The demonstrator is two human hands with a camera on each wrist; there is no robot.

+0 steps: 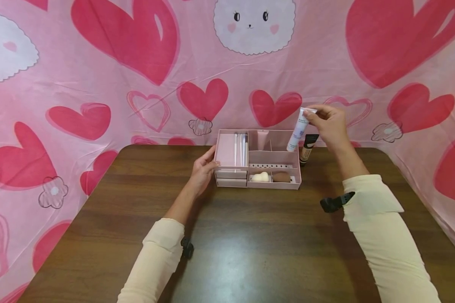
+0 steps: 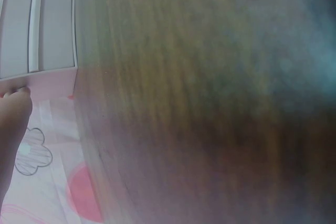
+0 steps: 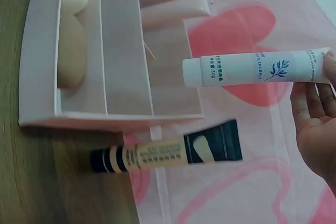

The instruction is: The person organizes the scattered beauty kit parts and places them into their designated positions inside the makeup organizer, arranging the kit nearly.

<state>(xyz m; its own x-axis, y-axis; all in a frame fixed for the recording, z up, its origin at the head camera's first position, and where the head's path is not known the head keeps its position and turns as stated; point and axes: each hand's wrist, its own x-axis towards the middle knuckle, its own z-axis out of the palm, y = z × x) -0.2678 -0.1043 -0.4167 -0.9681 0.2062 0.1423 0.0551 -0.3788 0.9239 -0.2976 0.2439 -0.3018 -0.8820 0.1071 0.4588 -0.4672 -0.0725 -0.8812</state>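
Note:
My right hand (image 1: 330, 124) pinches a white cream tube (image 3: 247, 69) by its flat crimped end, cap pointing down. In the head view the tube overlaps the back right compartment of a pink desk organizer (image 1: 231, 168). At the organizer's left side, my left hand (image 1: 204, 171) rests with fingers behind the wall and thumb near the front corner. Just right of the organizer a beige and black tube (image 3: 157, 153) stands upright on its cap. A pink tube (image 1: 262, 139) stands in the back middle compartment.
Thin white-handled sticks (image 1: 240, 149) lie on the organizer's left top, above two small drawers (image 1: 231, 182). A cream sponge (image 1: 260, 176) and a brown sponge (image 1: 281, 177) sit in its front compartments. The brown wooden table (image 1: 227, 248) meets a pink heart-print cloth (image 1: 151, 54) behind.

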